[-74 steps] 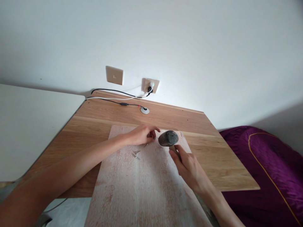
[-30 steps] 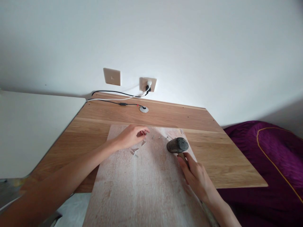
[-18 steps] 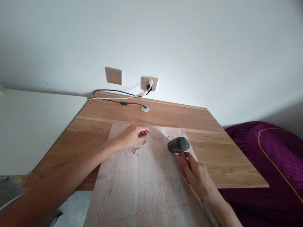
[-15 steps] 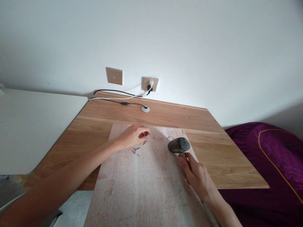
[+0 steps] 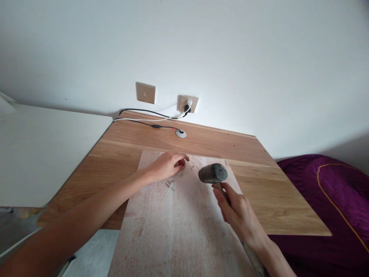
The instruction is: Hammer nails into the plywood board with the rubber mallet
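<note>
My right hand [image 5: 238,209] is wrapped round the handle of a rubber mallet [image 5: 212,173], whose dark head hangs above the far right part of a pale wooden board [image 5: 184,231]. My left hand [image 5: 168,166] is by the board's far edge, with index finger stretched out and a gap between finger and thumb. Close to its fingertips, a small nail [image 5: 193,167] stands in the board. Several loose nails [image 5: 170,185] lie on the board just below that hand. The mallet head partly hides the area of the other standing nails.
The board lies on a wooden desk [image 5: 273,192]. Cables [image 5: 144,111] run across its back to a wall socket [image 5: 193,100], near a round cable grommet [image 5: 181,134]. A white panel [image 5: 52,154] is at left, purple cloth [image 5: 302,173] at right.
My left fingers have parted from their pinch at the row of nails. The mallet has moved left, over the standing nails. The view has shifted slightly.
</note>
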{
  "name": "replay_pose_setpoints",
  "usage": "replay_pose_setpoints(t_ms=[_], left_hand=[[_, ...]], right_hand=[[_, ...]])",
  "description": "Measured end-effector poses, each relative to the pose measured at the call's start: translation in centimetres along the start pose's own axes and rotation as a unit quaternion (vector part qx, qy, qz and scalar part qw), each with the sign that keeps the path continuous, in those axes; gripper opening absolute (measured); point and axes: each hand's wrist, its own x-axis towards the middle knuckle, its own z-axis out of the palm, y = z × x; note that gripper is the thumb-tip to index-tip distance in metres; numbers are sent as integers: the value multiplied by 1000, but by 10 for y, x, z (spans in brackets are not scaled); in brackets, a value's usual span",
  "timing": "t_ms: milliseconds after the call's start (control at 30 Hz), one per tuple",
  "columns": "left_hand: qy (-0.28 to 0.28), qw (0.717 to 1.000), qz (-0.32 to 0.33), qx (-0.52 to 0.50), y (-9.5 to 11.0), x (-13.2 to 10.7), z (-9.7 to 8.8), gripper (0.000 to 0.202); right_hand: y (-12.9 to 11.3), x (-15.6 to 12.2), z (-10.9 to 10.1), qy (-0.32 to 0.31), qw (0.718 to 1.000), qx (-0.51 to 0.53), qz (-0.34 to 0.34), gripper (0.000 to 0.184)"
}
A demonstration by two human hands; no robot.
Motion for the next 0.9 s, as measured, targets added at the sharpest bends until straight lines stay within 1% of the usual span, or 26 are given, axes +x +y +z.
replay_pose_setpoints(t_ms=[133, 267, 400, 467, 533, 633, 733, 900], left_hand=[[-10, 999, -8, -35, 0, 0, 1, 31], [-26, 999, -13, -41, 8, 2, -5, 38], [-27, 999, -12, -31, 11, 3, -8, 35], [-26, 998, -23, -45, 8, 3, -6, 38], [-22, 998, -29, -56, 6, 2, -4, 43], [-20, 998, -25, -56, 5, 2, -3, 48], [-21, 998, -21, -48, 6, 2, -3, 48], [-20, 999, -17, -36, 8, 3, -5, 49]], right_hand=[[-26, 21, 5, -10, 999, -7, -32, 36], [-37, 37, 13, -22, 999, -4, -43, 32], [-37, 41, 19, -24, 998, -13, -48, 30], [-36, 41, 21, -14, 998, -19, -55, 29], [-35, 41, 22, -17, 998, -27, -52, 29], [-34, 41, 22, -25, 998, -28, -52, 30], [-33, 41, 22, -7, 997, -24, -67, 31], [-32, 40, 24, -23, 998, -27, -47, 31]])
